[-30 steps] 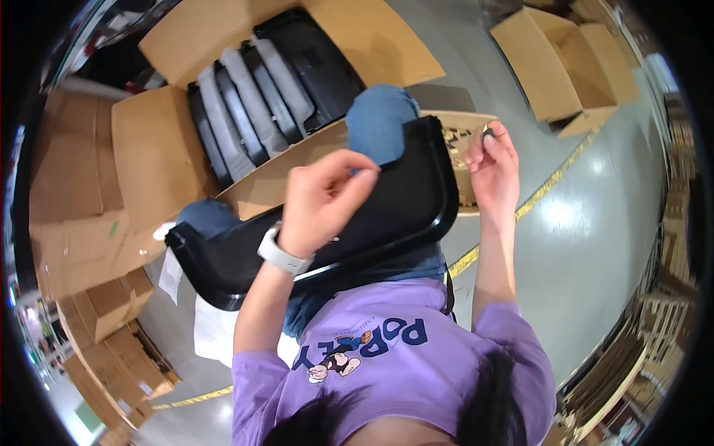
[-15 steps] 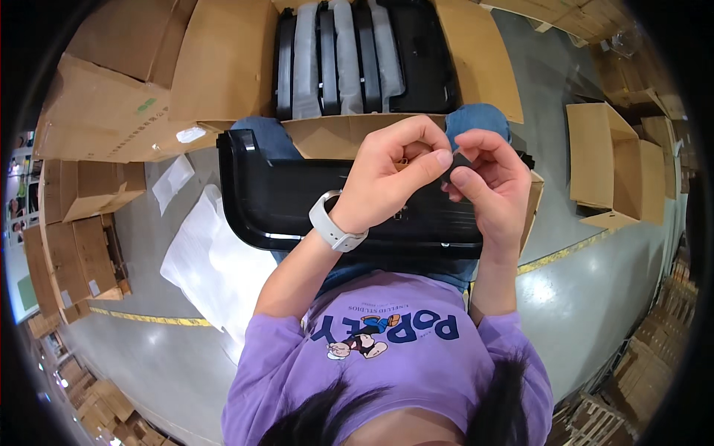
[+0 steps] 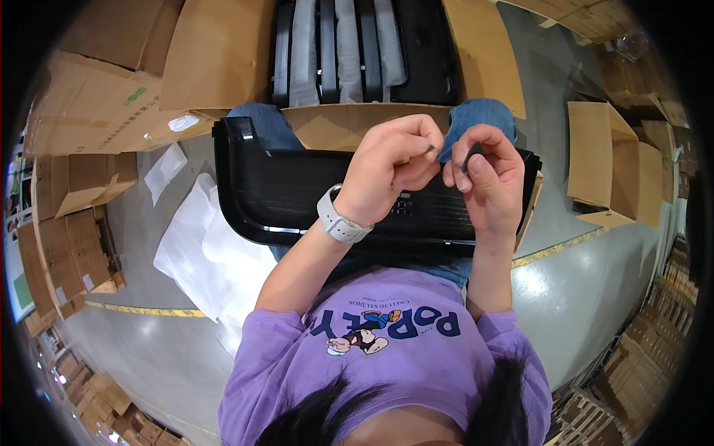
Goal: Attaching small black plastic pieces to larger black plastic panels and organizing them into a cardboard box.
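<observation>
My purple shirt [image 3: 387, 349] fills the lower part of the view, and both my forearms rise from it toward the middle. My left hand [image 3: 390, 175], with a white watch [image 3: 341, 221] on the wrist, is curled closed, its fingertips pinching a small thin piece [image 3: 430, 149] that is too small to identify. My right hand [image 3: 483, 182] sits just beside it, thumbs nearly touching, and is likewise closed, gripping a small dark part [image 3: 471, 157] between thumb and forefinger. Both small pieces are held above the black plastic tray [image 3: 290, 197], which lies across my lap directly under the hands; a patch of fine ribbing shows on it below my left hand. My knees in blue jeans [image 3: 476, 119] show just past the tray's far edge. Beyond them stands an open cardboard box [image 3: 357, 123] holding more black trays [image 3: 357, 48] with pale wrapping between them. To my left, white plastic sheets [image 3: 212, 253] lie on the grey floor [image 3: 595, 282], near flattened cartons [image 3: 89, 111]. To my right, more open cardboard boxes [image 3: 613, 160] stand well apart from the hands.
</observation>
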Demonstrator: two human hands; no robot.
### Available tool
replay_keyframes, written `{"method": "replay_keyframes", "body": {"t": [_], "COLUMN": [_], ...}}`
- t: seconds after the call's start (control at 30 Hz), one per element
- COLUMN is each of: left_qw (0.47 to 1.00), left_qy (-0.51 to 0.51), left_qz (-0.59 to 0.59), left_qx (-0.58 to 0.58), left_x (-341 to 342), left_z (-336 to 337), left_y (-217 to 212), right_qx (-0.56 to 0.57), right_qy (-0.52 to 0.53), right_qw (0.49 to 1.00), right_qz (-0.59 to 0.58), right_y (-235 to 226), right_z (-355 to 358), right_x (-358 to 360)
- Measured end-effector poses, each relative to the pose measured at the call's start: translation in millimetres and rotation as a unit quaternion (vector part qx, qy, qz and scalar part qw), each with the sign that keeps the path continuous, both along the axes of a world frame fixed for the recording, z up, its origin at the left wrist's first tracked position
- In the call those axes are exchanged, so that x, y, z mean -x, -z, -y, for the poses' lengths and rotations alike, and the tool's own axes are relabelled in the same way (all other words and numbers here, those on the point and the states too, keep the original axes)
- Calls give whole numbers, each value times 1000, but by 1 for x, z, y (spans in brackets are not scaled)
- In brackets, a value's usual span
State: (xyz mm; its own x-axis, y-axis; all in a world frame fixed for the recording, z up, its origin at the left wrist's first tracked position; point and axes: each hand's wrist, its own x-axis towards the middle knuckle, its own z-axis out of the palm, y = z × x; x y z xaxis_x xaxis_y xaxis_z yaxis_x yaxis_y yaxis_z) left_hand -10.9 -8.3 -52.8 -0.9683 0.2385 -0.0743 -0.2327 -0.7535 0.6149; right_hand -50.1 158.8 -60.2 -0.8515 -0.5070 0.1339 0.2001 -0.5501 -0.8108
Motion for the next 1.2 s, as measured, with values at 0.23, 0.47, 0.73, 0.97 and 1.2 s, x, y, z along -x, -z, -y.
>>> {"method": "replay_keyframes", "body": {"t": [0.23,0.47,0.73,0.97,1.2], "left_qw": [990,996,951,943,914], "left_qy": [-4,-42,-174,-190,-219], "left_qz": [-14,75,-84,-100,-191], "left_qx": [-139,14,242,252,282], "left_x": [-1,-5,-18,-19,-16], "left_z": [-11,-12,-12,-5,5], "left_y": [11,-2,8,6,16], "right_qx": [-14,-41,-64,-31,98], "right_qy": [5,35,114,93,-47], "right_qw": [1000,996,987,989,961], "right_qz": [8,68,95,109,253], "right_y": [-7,-9,-17,-11,-2], "right_z": [2,5,21,29,32], "right_x": [-4,-9,-19,-21,-19]}}
